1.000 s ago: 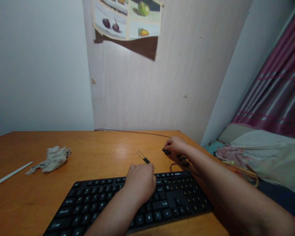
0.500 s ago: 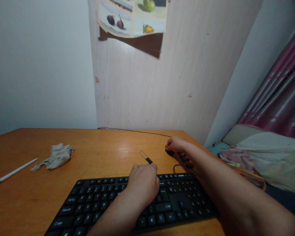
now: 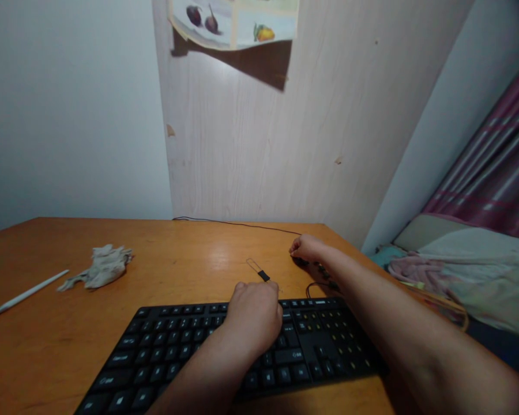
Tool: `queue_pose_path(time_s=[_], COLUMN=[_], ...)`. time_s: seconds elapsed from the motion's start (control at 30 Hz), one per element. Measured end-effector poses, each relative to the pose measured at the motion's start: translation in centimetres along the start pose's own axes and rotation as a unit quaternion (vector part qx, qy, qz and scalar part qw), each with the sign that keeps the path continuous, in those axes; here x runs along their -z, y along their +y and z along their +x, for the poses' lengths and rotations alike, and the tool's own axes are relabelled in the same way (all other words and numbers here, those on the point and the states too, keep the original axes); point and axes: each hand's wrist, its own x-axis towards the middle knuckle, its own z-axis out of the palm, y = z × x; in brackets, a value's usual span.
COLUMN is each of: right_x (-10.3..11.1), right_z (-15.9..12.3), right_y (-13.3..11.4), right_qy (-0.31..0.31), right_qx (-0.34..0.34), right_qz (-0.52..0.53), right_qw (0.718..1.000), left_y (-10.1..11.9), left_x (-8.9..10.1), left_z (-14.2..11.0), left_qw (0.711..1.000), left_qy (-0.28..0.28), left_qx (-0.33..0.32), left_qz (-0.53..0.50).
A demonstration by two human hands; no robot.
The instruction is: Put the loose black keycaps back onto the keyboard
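A black keyboard (image 3: 125,357) lies across the front of the desk. Its number pad at the right shows bare switches (image 3: 346,334) where keycaps are off. My left hand (image 3: 255,314) rests closed over the keyboard's middle, its fingertips hidden. Just beyond it lies a wire-loop tool with a black middle, like a keycap puller (image 3: 263,275), partly covered by the hand. Farther right, my right hand (image 3: 305,248) has its fingers pinched together low over the desk, beside small black pieces (image 3: 301,261) that look like keycaps. What the pinch holds is too small to make out.
A crumpled grey cloth (image 3: 106,267) and a white stylus-like stick (image 3: 26,295) lie at the left of the wooden desk (image 3: 190,251). A thin black cable (image 3: 237,223) runs along the back edge. Past the right edge is a bed with bedding (image 3: 471,253).
The whole view has tilted slightly down, so everything sits a little higher. Both hands stay at nearly the same places over the keyboard and beside the black pieces.
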Motion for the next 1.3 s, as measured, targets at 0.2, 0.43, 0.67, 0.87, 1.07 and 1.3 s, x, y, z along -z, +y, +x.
queue_pose_path(time_s=[0.2,0.43,0.67,0.87,1.07,1.3], right_x=[-0.2,-1.1,-1.6,-0.5,-0.1,0.0], right_z=[-0.1,-0.1,-0.3,-0.1,-0.7,-1.4], right_y=[0.2,-0.7,-0.8,0.0,0.3,-0.1], right_qy=[-0.014,-0.018,-0.005,0.035,0.034,0.04], right_qx=[0.008,0.018,0.018,0.05,0.098,0.102], right_qz=[0.031,0.115,0.132,0.101,0.068,0.039], right_qw=[0.999,0.993,0.991,0.993,0.992,0.993], left_y=[-0.1,0.1,0.0,0.1,0.2,0.0], left_x=[-0.2,0.1,-0.1,0.0,0.1,-0.3], left_z=[0.1,0.0,-0.1,0.0,0.0,0.1], left_qw=[1.0,1.0,1.0,1.0,1.0,1.0], left_qy=[0.006,0.007,0.011,0.004,0.004,0.008], left_qx=[-0.006,-0.005,-0.006,-0.005,-0.006,-0.01], left_qz=[0.006,0.007,0.001,-0.001,0.001,0.003])
